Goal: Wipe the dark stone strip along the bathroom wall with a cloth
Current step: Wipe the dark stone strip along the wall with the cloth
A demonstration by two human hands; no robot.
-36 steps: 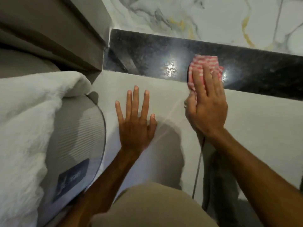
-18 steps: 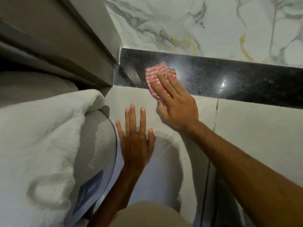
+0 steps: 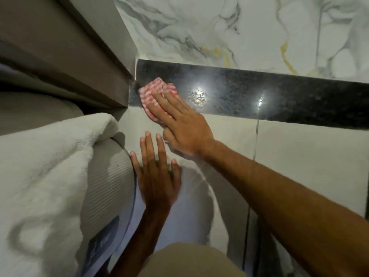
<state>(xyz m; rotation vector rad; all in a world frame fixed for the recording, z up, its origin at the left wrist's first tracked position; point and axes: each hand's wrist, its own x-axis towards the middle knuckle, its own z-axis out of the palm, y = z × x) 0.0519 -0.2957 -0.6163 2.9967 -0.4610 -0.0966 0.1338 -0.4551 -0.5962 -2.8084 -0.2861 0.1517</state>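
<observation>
A glossy dark stone strip (image 3: 279,96) runs across the wall between marble tiles above and pale tiles below. At its left end, by the brown door frame, a red-and-white checked cloth (image 3: 153,92) lies flat against the strip. My right hand (image 3: 179,122) presses on the cloth with the fingers stretched over it; part of the cloth is hidden under the fingers. My left hand (image 3: 157,172) rests flat on the pale tile below, fingers spread, holding nothing.
A brown door frame (image 3: 79,47) closes off the strip's left end. A white fluffy towel (image 3: 40,176) and a grey ribbed mat (image 3: 107,186) lie at the left. Marble-patterned tiles (image 3: 239,33) are above the strip. My knee in beige cloth (image 3: 189,260) is at the bottom.
My right hand slid the cloth leftward along the strip, from its middle to the left end by the door frame. The left hand stayed flat on the pale tile.
</observation>
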